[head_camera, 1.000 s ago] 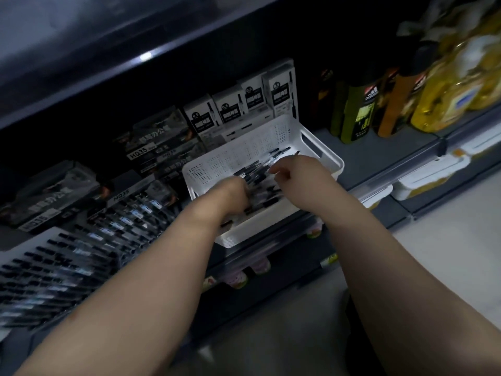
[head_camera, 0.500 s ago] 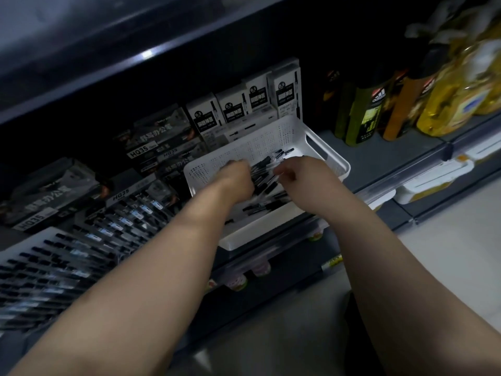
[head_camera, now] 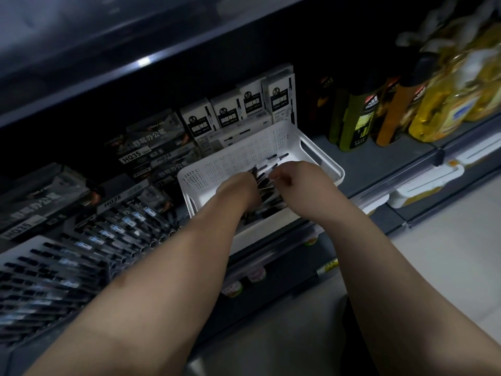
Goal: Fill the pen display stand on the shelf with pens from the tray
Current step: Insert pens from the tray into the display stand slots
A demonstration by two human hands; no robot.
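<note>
A white perforated tray [head_camera: 322, 156] sits on the shelf edge with several black pens [head_camera: 267, 183] lying in it. Both my hands are inside the tray. My left hand [head_camera: 238, 189] is curled over the pile with pens sticking out past its fingers. My right hand [head_camera: 295, 177] is closed on the pens from the right side, fingers pinched together. The two hands nearly touch over the same bunch. The pen display stand [head_camera: 89, 248] slopes at the lower left, its rows holding several dark pens.
Pen boxes marked HQ35 [head_camera: 151, 147] and white 0.5 boxes [head_camera: 238, 109] stand behind the tray. Green, orange and yellow bottles [head_camera: 406, 109] fill the shelf to the right. A lower shelf [head_camera: 423, 185] and pale floor [head_camera: 447, 253] lie below right.
My left hand has moved right across the tray toward my right hand and closed on the pens. The view has shifted slightly.
</note>
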